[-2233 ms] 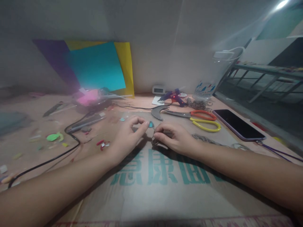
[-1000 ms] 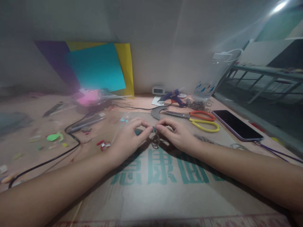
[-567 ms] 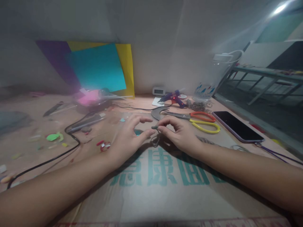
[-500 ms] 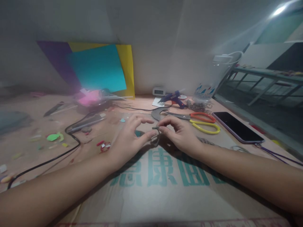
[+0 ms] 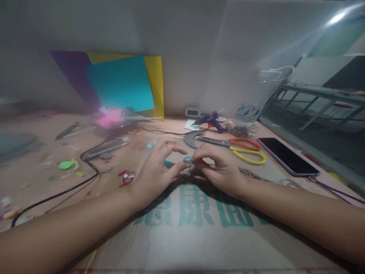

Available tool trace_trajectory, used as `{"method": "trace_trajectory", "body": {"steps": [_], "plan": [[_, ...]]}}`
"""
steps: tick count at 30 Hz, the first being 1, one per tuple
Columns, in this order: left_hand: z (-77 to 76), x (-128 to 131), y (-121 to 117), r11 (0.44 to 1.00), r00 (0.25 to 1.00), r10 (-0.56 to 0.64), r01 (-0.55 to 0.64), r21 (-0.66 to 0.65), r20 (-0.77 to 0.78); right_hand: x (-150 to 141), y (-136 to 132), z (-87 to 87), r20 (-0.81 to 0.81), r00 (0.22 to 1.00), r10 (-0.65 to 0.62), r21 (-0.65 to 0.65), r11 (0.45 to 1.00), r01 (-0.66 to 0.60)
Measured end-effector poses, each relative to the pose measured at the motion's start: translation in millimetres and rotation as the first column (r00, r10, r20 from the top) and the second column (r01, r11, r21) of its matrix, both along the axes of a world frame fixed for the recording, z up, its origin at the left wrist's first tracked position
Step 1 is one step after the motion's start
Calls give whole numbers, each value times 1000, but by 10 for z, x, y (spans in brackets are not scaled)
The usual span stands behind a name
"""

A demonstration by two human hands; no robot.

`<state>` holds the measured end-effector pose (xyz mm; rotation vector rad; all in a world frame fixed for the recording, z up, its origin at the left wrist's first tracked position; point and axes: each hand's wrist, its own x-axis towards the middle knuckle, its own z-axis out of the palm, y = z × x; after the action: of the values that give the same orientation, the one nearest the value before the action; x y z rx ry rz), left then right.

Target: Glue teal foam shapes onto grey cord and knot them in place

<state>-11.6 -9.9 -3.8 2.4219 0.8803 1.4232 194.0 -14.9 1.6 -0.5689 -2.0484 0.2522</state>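
Observation:
Between both hands is a small grey looped piece (image 5: 186,171) with a turquoise top (image 5: 187,159); its exact kind is too blurred to tell. My right hand (image 5: 221,167) pinches it from the right with thumb and forefinger. On the other side, my left hand (image 5: 159,163) has its thumb on the piece while its forefinger arches above, apart from it; the lower fingers are hidden. Another turquoise bit (image 5: 167,162) shows behind the left thumb. Beyond the hands lie a grey crescent shape (image 5: 192,139) and scissors (image 5: 228,144) with one orange and one yellow handle.
A phone (image 5: 288,156) lies at right, near a clear jug (image 5: 248,108). A purple glue gun (image 5: 209,120) and small digital display (image 5: 193,112) stand at the back. A black cord (image 5: 54,195) and scattered scraps cover the left. Coloured sheets (image 5: 122,83) lean on the wall.
The small piece has turned between the fingers, so its turquoise top now shows where a grey edge was. Both hands stay in nearly the same place; the view has shifted slightly.

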Motion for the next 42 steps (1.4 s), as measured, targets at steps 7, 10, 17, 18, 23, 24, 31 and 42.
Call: {"method": "trace_trajectory", "body": {"steps": [7,10,17,18,23,24,31,42], "plan": [[29,23,-30,1000,1000,-11,11,24,19,-6,-6,23,-7,1000,-22,13,1000,22],[26,18,-21,1000,1000,20,-20,-1,5,-8,-26,45,-6,997,-76,-117,990,75],[-12,0,40,993,999,19,-23,-114,-36,-31,-23,48,1,989,-145,-483,866,128],[-7,2,44,989,999,23,-29,-143,-40,-35,-20,42,-17,991,-134,-522,846,106],[47,24,61,941,999,38,-46,-336,-30,-39,14,15,-134,981,-143,-619,785,30],[52,29,67,927,999,41,-48,-372,-27,-39,24,15,-125,981,-149,-628,777,37],[9,45,117,907,999,24,-40,-419,-44,-54,77,43,30,989,-147,-680,722,128],[-41,23,139,909,994,-100,108,-402,41,-28,95,-38,-308,950,-58,-839,488,-242]]}}
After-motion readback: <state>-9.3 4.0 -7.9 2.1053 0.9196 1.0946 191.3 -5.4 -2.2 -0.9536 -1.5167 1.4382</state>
